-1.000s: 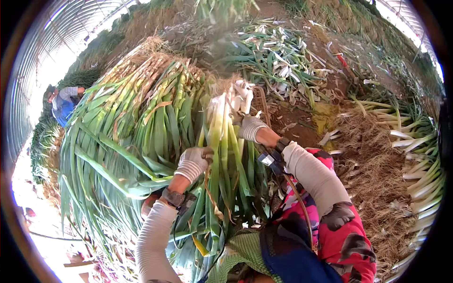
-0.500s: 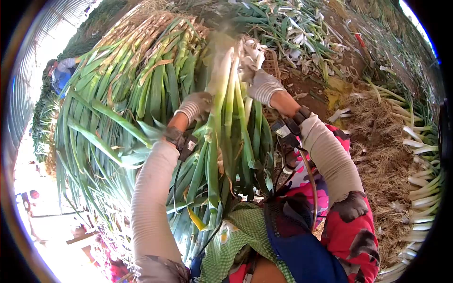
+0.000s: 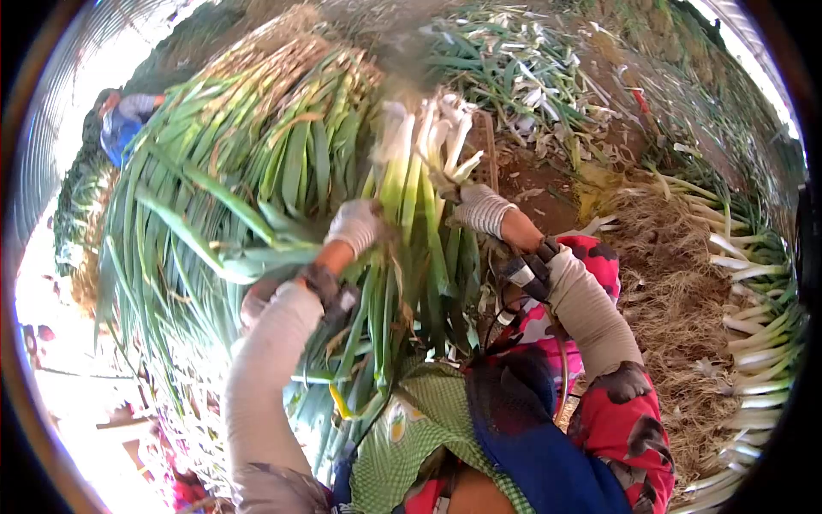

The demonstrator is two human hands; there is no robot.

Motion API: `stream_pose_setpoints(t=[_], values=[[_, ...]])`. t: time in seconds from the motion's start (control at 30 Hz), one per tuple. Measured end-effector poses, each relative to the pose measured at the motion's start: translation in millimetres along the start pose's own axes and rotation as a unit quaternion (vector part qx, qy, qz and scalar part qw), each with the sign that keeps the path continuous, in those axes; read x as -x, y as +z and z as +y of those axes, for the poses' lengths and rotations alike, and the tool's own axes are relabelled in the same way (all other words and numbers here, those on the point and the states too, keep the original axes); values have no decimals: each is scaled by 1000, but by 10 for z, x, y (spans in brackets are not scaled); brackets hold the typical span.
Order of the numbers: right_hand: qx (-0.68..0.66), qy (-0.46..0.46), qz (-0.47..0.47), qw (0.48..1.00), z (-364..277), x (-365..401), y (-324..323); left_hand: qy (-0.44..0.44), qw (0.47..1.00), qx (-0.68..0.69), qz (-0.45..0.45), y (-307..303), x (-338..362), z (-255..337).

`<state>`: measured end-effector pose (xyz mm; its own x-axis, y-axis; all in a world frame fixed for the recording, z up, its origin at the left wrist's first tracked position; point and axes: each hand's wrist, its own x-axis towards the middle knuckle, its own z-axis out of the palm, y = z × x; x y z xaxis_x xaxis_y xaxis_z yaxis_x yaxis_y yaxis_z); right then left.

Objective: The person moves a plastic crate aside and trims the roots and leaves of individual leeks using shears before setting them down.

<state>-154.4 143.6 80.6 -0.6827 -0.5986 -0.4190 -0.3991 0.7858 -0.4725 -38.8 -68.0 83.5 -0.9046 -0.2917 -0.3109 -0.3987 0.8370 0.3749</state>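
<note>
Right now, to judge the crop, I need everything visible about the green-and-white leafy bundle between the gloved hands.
The bundle has pale, smooth stalks at its far end, running into long green leaves spreading toward the camera, a dry brown strip among them. It lies right of a larger leafy heap. The left gloved hand is against its left side; the right gloved hand is close at its right, contact unclear.

Ribbed wall (image 3: 53, 137) curves along the upper left. Brown earth floor (image 3: 533, 180) shows right of upper centre. White light (image 3: 81, 411) washes out the lower left.
</note>
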Motion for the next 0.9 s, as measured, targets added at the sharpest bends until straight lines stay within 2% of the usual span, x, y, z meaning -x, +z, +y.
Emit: stream_pose_setpoints(t=[0.03,0.07,0.13,0.23,0.27,0.37,0.4,0.43,0.5,0.53,0.6,0.67,0.73,0.83,0.9], values=[[95,-45,0,994,-12,54,48,41,999,17,5,-29,-37,-69],[186,-89,5,978,-13,124,88,-15,994,88,-63,-31,-35,-125],[110,-81,15,990,72,193,221,-117,948,223,-196,-274,184,105],[-8,-67,17,998,-108,683,230,-147,939,212,-227,127,28,-194],[-16,-39,-22,999,-69,749,287,-149,944,207,-211,188,39,-256],[-19,-128,-7,992,-76,1214,499,-75,954,194,-215,83,257,-271],[-24,-129,-25,991,-82,1356,548,-25,958,217,-187,52,360,-276],[-29,-131,-41,990,-87,1490,583,-33,921,343,-180,17,469,-297],[-23,-129,-46,990,-53,1666,612,-46,801,575,-159,-4,663,-338],[-13,-126,-35,991,-21,1728,616,-24,794,592,-138,27,718,-340],[-12,-94,-32,995,-92,1826,520,-9,808,579,-113,22,788,-377],[-19,-157,-35,987,-110,1877,516,33,838,542,-61,-22,810,-360],[0,-208,-20,978,-98,1905,599,17,843,538,-25,-83,863,-325],[-16,-156,-6,988,-211,1886,519,14,860,508,41,-149,886,-412],[-32,-185,-20,982,-238,1853,540,18,870,488,63,-233,919,-454]])
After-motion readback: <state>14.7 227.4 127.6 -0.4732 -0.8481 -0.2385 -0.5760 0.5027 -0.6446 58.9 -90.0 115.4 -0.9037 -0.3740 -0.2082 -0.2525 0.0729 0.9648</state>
